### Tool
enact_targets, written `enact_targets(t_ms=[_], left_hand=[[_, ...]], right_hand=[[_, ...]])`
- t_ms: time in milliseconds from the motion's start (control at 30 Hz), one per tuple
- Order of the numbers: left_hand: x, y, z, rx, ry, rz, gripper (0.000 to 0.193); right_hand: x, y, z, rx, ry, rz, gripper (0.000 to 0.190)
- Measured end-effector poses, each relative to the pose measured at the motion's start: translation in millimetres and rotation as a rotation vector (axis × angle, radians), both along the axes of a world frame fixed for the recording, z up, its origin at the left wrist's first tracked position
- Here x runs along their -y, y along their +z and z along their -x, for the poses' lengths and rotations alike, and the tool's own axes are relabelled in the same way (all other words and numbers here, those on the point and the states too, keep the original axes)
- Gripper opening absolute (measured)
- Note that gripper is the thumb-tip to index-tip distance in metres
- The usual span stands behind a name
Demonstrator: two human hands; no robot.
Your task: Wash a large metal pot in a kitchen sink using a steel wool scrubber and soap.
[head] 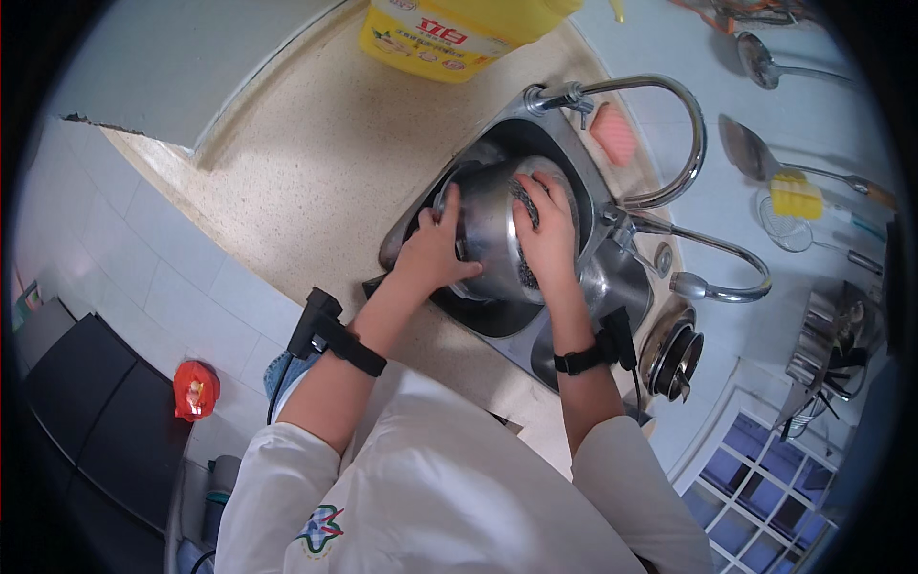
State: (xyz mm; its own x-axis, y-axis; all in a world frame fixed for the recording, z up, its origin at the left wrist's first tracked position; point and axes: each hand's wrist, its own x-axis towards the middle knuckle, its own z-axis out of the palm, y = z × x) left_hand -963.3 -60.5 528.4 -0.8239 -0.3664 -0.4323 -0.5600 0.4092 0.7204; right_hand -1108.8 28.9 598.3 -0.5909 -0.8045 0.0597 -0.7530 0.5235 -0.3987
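A silvery metal pot (491,222) lies tilted on its side in the larger basin of a stainless steel sink (399,240). My left hand (434,251) holds the pot at its rim end, fingers spread and thumb along its side. My right hand (549,229) presses a dark steel wool scourer (528,276) against the pot near its base. Whitish suds or residue show on the base beyond my right fingers. The pot's inside is turned away and hidden.
Two chrome faucets (696,136) (724,290) arch beside the basins. A pink sponge (614,135) lies behind the sink. A yellow detergent jug (459,43) stands on the speckled countertop (308,136). Stacked metal bowls (670,359) sit at right; a ladle (759,61) hangs on the wall.
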Motion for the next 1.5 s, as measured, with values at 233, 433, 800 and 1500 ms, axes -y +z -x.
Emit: enact_targets(t_ms=[233, 433, 800, 1500], left_hand=[[1, 7, -2, -0.043, -0.108, 0.127, 0.132], [-4, 12, 1, -0.079, -0.132, 0.227, 0.133], [-8, 10, -3, -0.065, -0.105, 0.216, 0.130], [-17, 14, -2, -0.019, -0.094, 0.251, 0.126]], right_hand=[[-72, -4, -38, -0.146, 0.106, 0.070, 0.045], [-112, -10, -53, -0.250, 0.230, 0.015, 0.050], [-101, -31, -62, -0.353, 0.117, 0.043, 0.038], [-113, -3, -39, -0.261, 0.117, 0.012, 0.048]])
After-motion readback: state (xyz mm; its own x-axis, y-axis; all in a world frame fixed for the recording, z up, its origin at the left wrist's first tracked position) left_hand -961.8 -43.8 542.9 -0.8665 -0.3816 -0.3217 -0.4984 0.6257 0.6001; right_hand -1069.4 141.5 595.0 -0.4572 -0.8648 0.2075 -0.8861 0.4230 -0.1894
